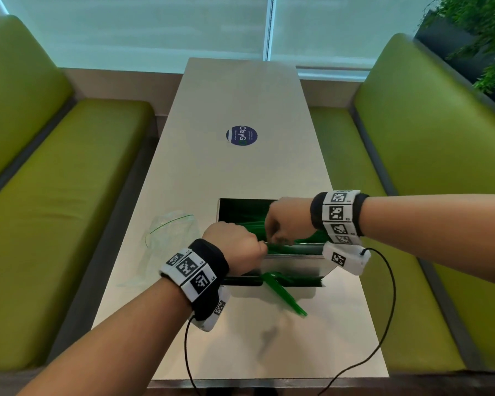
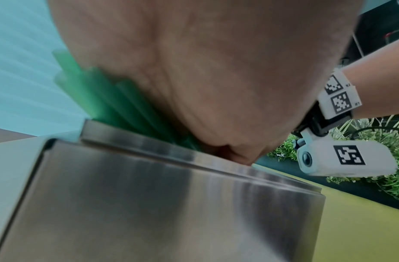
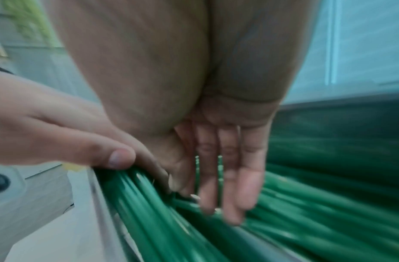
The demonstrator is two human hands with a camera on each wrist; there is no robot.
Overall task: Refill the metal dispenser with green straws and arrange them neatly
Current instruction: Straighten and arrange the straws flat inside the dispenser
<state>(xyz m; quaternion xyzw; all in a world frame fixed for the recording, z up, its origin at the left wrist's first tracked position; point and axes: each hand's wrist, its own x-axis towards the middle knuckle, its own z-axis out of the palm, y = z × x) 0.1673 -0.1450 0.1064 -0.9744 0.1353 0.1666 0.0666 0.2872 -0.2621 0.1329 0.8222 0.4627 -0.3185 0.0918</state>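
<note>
Left hand [image 1: 235,247] grips a bunch of straws [image 3: 149,203] at the dispenser [image 1: 292,262] rim — right hand [image 1: 289,221] fingers straight, together, pressing straws lying crosswise beneath them.

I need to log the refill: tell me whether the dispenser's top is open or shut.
Open. The metal dispenser shows no lid over its top; green straws lie exposed inside, and the right hand reaches in among them.

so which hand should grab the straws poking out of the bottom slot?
Left, probably. The left hand sits at the dispenser's near edge, closer to the loose straws. The right hand is inside the bin, fingers pressing the pile.
</note>
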